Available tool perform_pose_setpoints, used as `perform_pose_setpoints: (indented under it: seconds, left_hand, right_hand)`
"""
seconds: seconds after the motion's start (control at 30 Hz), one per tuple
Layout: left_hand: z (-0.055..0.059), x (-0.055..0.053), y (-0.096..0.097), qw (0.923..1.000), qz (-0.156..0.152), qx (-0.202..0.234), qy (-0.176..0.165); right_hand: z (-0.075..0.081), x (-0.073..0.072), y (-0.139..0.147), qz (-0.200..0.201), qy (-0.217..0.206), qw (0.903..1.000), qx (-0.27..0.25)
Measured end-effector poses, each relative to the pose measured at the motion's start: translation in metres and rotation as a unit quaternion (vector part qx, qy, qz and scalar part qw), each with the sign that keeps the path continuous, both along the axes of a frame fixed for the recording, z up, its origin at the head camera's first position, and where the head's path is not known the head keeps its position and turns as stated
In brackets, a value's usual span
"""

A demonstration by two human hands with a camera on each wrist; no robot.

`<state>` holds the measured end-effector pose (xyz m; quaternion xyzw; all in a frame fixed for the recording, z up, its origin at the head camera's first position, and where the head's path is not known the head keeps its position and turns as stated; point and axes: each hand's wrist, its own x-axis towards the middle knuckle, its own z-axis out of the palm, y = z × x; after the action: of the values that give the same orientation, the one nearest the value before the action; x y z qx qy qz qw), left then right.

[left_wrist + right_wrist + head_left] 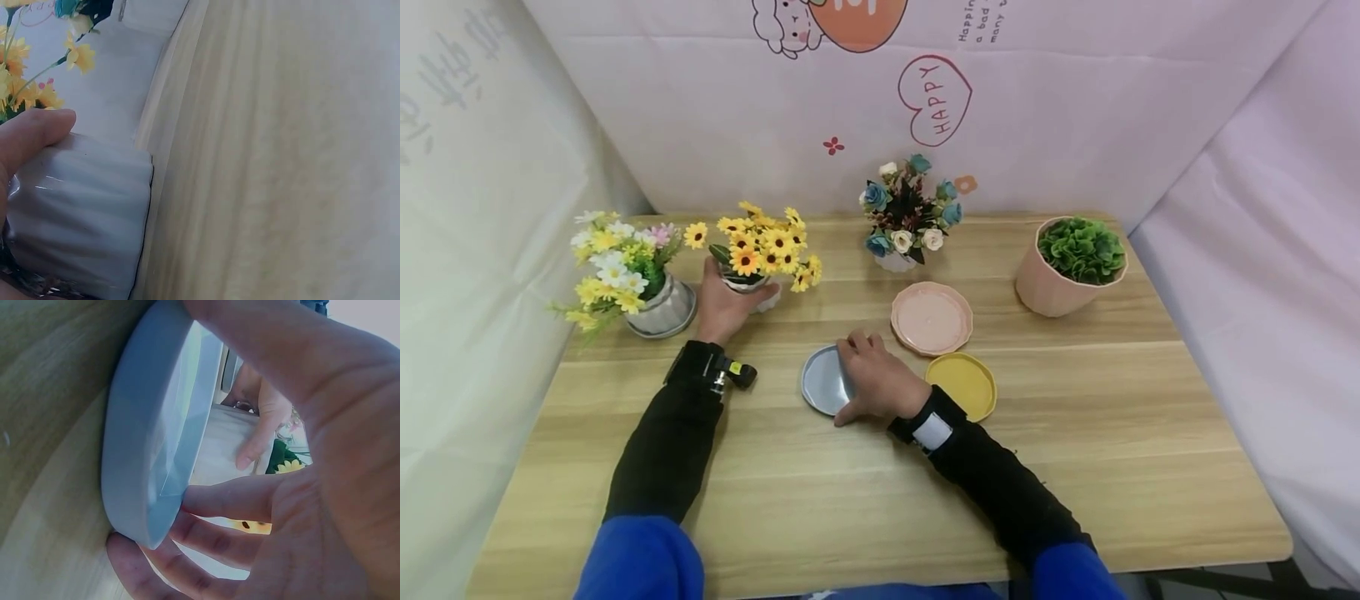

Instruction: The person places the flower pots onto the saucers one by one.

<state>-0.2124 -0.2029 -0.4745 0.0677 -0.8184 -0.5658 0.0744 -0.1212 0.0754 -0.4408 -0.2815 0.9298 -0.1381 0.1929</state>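
Note:
My left hand [727,305] grips a white fluted flowerpot [81,212] that holds yellow daisy-like flowers [763,246]. In the left wrist view the thumb lies along the pot's rim, and the pot's base is close over the wooden table. My right hand [883,379] spans a small blue-grey saucer [824,382], thumb at the near edge and fingers at the far edge. Seen from the right wrist, the fingertips are right at the saucer's side wall [134,444]. The palm hides part of the saucer in the head view.
A pink scalloped saucer [932,318] and a yellow saucer [966,385] lie right of my right hand. At the left stands a grey pot [662,307] of mixed flowers on a saucer. Blue and white roses [910,208] stand at the back, a pink pot [1056,283] with greenery at right.

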Motion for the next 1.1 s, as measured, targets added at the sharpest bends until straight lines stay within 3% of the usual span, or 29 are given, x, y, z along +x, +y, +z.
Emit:
perform_pose_setpoints:
  seconds: [0.17,0.33,0.8,1.1]
  left_hand:
    - [0.000,0.007,0.006,0.9998,0.000,-0.020,0.001]
    - [0.000,0.012,0.012,1.0000,-0.006,-0.004,0.006]
    - [0.001,0.033,0.030,0.9987,-0.024,-0.039,-0.022]
    - [0.001,0.043,0.047,0.9976,-0.036,-0.055,-0.020]
  right_hand:
    - [0.000,-0.001,0.000,-0.002,-0.003,1.0000,0.002]
    - [0.001,-0.001,0.001,-0.003,-0.009,0.9999,-0.004]
    - [0.000,-0.002,0.001,-0.003,-0.006,1.0000,-0.004]
    - [0.000,-0.003,0.002,0.000,0.001,1.0000,-0.006]
